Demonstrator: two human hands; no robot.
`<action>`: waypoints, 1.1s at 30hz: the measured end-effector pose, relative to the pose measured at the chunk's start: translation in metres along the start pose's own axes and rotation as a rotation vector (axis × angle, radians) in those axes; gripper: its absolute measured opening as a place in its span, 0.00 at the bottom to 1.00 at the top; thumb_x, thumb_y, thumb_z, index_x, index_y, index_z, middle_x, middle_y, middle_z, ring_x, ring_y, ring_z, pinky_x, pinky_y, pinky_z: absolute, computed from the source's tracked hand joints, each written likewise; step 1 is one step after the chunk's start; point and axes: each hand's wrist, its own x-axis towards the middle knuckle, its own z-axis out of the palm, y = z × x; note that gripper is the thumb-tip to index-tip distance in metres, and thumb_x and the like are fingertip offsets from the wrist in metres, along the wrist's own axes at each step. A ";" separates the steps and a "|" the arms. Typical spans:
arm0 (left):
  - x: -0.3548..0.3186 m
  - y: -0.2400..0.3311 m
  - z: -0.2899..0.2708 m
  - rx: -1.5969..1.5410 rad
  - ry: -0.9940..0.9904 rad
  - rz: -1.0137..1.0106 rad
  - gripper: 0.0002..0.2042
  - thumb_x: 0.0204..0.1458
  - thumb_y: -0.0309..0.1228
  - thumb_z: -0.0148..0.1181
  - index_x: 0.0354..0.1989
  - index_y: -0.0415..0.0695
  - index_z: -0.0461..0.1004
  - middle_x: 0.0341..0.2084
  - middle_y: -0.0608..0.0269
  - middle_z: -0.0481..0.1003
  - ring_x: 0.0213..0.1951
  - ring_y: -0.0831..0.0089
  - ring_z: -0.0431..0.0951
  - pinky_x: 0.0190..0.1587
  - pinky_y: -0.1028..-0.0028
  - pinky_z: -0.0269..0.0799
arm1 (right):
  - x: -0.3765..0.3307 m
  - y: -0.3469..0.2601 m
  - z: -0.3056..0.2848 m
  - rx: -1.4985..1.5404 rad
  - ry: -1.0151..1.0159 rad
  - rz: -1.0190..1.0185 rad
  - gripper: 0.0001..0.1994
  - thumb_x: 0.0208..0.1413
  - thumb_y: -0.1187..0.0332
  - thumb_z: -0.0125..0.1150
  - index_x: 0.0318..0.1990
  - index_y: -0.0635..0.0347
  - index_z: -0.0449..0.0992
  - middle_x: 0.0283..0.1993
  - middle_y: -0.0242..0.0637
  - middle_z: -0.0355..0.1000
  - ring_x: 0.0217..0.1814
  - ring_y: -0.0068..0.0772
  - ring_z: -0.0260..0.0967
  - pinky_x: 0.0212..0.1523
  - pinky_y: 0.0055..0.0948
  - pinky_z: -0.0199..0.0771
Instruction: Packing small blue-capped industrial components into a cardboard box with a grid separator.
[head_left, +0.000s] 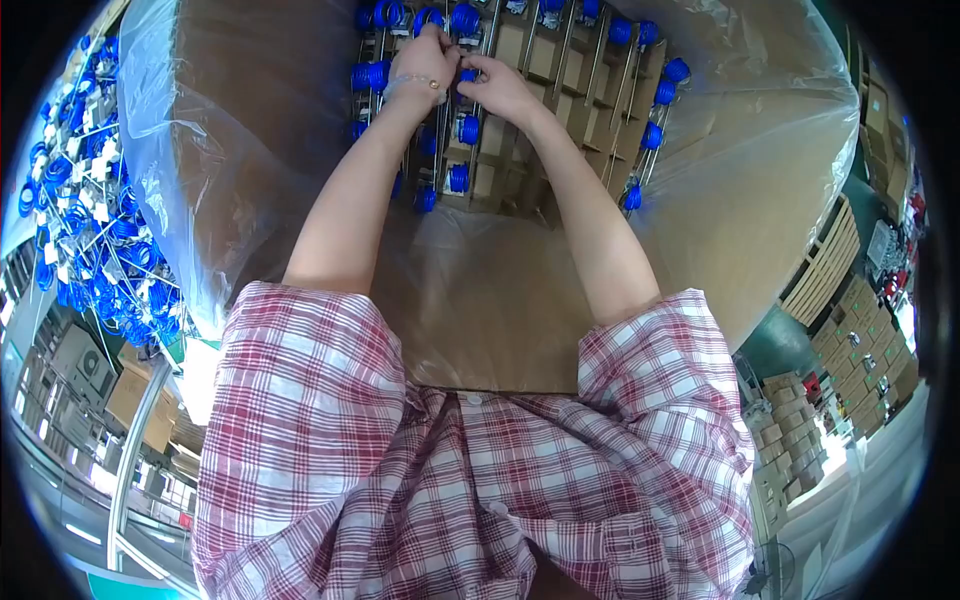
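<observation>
Both hands reach deep into a large cardboard box (480, 330) lined with clear plastic. At its bottom, blue coils (425, 198) of what looks like cable or tubing are joined to thin metal rods (567, 50) lying across cardboard dividers (510, 45). My left hand (428, 65), with a beaded bracelet at the wrist, is closed among the coils at the far side; what its fingers hold is hidden. Beside it, the thumb and fingers of my right hand (497, 88) pinch around a small blue coil (467, 75). The two sets of fingertips almost meet.
Outside the box on the left lies a big heap of blue coils with white tags (100, 220). To the right are a wooden pallet (822, 262) and stacked cartons (860, 350). The plastic liner (780, 120) drapes loosely over the box walls.
</observation>
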 end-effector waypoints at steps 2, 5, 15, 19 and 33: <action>0.002 -0.002 0.000 0.006 0.059 -0.044 0.13 0.46 0.40 0.57 0.37 0.47 0.72 0.33 0.51 0.76 0.39 0.54 0.75 0.42 0.61 0.70 | 0.000 -0.003 -0.001 -0.026 -0.009 -0.023 0.16 0.44 0.66 0.60 0.43 0.54 0.74 0.20 0.30 0.65 0.22 0.21 0.59 0.26 0.23 0.61; 0.005 -0.013 0.000 -0.006 -0.043 -0.047 0.12 0.46 0.39 0.57 0.36 0.47 0.73 0.32 0.52 0.76 0.38 0.54 0.75 0.41 0.61 0.70 | -0.002 -0.001 0.000 -0.031 -0.039 -0.038 0.15 0.44 0.66 0.60 0.42 0.53 0.74 0.20 0.30 0.64 0.22 0.21 0.59 0.26 0.24 0.62; -0.002 0.013 0.001 0.184 -0.024 -0.024 0.12 0.49 0.37 0.54 0.38 0.46 0.73 0.34 0.51 0.76 0.39 0.54 0.76 0.42 0.60 0.72 | -0.003 -0.032 -0.026 -0.154 0.140 -0.018 0.18 0.43 0.63 0.57 0.45 0.52 0.73 0.40 0.45 0.73 0.40 0.45 0.71 0.45 0.35 0.70; -0.004 0.029 -0.001 0.220 -0.023 -0.058 0.12 0.50 0.34 0.52 0.38 0.40 0.73 0.34 0.47 0.76 0.40 0.53 0.76 0.43 0.61 0.72 | 0.015 -0.046 -0.033 -0.461 0.471 -0.461 0.16 0.44 0.67 0.54 0.44 0.52 0.74 0.47 0.38 0.69 0.51 0.41 0.65 0.48 0.36 0.68; -0.011 0.036 -0.023 0.411 -0.198 -0.099 0.11 0.48 0.28 0.52 0.39 0.42 0.77 0.39 0.51 0.75 0.43 0.57 0.76 0.43 0.66 0.74 | 0.015 -0.035 -0.031 -0.724 0.261 -0.486 0.20 0.46 0.73 0.52 0.50 0.52 0.69 0.54 0.36 0.63 0.58 0.39 0.58 0.57 0.40 0.59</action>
